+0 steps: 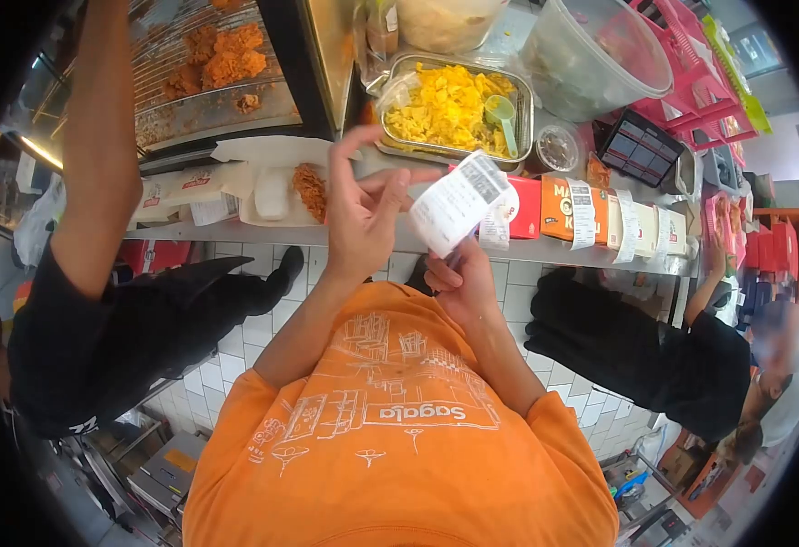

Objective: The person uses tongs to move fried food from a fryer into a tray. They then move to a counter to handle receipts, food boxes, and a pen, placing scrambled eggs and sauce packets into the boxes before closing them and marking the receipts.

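My right hand (pixel 461 278) is closed, its fingers pinching the lower end of a white printed receipt (pixel 454 208) that stands up over the counter's edge. Just left of it, my left hand (pixel 358 214) is raised with fingers apart, holding nothing I can see. Behind my left hand lies an unfolded food box (pixel 253 153) with a white wrapped portion (pixel 272 196) and a piece of fried chicken (pixel 308 193) in it. Beyond the receipt sits a metal tray (pixel 527 137) of yellow scrambled egg (pixel 449 105) with a pale green spoon (pixel 503 118).
Along the counter's right stand a red box (pixel 525 208), an orange box (pixel 559 208) and cream boxes with receipts attached. A tablet (pixel 641 149), a clear tub (pixel 591 64) and pink baskets (pixel 691 82) are behind. Fried chicken fills part of a display case (pixel 171 118). Black-clothed people stand on either side.
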`<state>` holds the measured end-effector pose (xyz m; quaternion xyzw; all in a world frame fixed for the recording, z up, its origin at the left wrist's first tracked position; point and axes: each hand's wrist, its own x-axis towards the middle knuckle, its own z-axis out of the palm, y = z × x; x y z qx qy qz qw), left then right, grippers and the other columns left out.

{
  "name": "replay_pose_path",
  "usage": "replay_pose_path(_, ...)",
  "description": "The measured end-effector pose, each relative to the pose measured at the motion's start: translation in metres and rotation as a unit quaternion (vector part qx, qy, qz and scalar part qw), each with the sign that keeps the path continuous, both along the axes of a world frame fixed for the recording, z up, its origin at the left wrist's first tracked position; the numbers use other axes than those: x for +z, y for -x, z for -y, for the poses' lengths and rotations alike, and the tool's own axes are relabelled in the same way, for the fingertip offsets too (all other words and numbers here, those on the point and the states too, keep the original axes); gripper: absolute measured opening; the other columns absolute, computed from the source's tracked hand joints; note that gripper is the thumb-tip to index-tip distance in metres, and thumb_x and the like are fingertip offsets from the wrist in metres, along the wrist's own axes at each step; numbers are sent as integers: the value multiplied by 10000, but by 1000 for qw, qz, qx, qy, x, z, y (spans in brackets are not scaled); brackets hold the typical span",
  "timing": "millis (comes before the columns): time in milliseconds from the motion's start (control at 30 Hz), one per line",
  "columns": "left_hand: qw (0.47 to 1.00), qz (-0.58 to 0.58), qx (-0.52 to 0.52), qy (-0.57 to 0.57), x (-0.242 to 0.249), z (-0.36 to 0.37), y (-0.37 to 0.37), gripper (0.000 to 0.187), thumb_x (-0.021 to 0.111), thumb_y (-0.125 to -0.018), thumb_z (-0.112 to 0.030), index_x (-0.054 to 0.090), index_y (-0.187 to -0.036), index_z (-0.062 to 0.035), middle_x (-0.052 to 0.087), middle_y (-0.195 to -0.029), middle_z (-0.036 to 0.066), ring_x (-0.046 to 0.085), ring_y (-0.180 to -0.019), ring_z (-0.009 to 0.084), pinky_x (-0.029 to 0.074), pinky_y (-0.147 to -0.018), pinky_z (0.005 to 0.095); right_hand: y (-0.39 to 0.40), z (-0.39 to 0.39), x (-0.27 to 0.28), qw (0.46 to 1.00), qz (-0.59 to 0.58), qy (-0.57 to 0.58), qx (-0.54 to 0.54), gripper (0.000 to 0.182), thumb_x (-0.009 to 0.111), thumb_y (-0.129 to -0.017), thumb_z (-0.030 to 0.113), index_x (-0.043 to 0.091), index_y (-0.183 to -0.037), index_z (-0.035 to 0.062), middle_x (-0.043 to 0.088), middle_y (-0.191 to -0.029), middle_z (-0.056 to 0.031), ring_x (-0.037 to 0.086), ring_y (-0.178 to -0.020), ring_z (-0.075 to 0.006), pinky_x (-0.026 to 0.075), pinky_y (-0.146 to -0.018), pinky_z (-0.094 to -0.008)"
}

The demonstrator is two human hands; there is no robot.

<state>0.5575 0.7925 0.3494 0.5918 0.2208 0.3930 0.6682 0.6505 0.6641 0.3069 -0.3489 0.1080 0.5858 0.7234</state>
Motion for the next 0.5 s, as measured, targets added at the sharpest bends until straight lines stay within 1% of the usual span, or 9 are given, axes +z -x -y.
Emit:
replay_pose_path(133,996,-61,-34,-57,2,-5,-3,438,580,-991,-147,332,-1341,-59,617,-1233,214,659,-907,152,520,-784,267,-16,9,1,1000,11,11,26,180,439,-999,208,565,-1016,81,612,-736,-2,332,-363,-37,243,-372,-195)
replay_pose_path(167,996,10,-84,22,-1,-4,-4,480,597,-981,-150,318,-1364,-77,578,-1288,222,656,-908,158,521,-786,276,-20,11,-1,999,11,14,28,180,439,-999,208,565,-1016,81,612,-736,-2,332,-363,-37,243,-372,-195)
replay_pose_path(200,982,82,-135,99,-2,-2,-5,523,615,-971,-152,304,-1387,-95,539,-1342,230,653,-909,163,522,-788,285,-23,13,-4,999,-23,-12,44,196,407,-983,158,520,-1136,111,620,-736,-25,326,-368,-45,236,-369,-198)
replay_pose_path(233,980,38,-151,122,6,4,-5,487,630,-962,-167,370,-1368,-98,553,-1313,211,651,-924,179,515,-833,299,-26,13,-6,996,-56,-39,59,308,376,-967,108,476,-1257,141,628,-736,-48,321,-372,-54,230,-365,-201)
replay_pose_path(333,989,-98,-109,4,11,12,-4,397,691,-918,-272,527,-1192,-36,635,-1073,122,667,-915,184,512,-803,308,-20,9,-7,997,-23,-11,71,298,374,-967,100,489,-1242,106,631,-731,-52,312,-359,-59,240,-361,-204)
replay_pose_path(367,989,-96,-109,5,7,11,0,397,691,-918,-272,527,-1192,-36,635,-1073,122,667,-915,184,512,-803,308,-22,9,-4,997,-21,-10,71,298,374,-967,100,489,-1242,106,631,-731,-52,312,-359,-59,240,-361,-204)
replay_pose_path(433,956,-283,44,-68,-5,5,10,373,696,-907,-326,607,-1111,-27,669,-965,81,649,-898,143,500,-795,301,-26,5,5,997,15,-15,77,287,366,-967,101,497,-1221,71,632,-714,-64,309,-354,-66,249,-363,-216)
replay_pose_path(467,956,-283,43,-70,-7,3,8,373,696,-907,-326,607,-1111,-27,669,-965,81,649,-898,143,500,-795,301,-29,3,9,997,16,-17,76,287,366,-967,101,497,-1221,71,632,-714,-64,309,-354,-66,249,-363,-216)
replay_pose_path(500,973,-222,-55,-28,-10,4,7,338,694,-909,-315,636,-1077,-27,683,-931,66,643,-889,123,496,-784,295,-32,3,12,993,35,-20,114,282,368,-969,109,501,-1213,66,629,-702,-70,311,-357,-69,253,-365,-221)
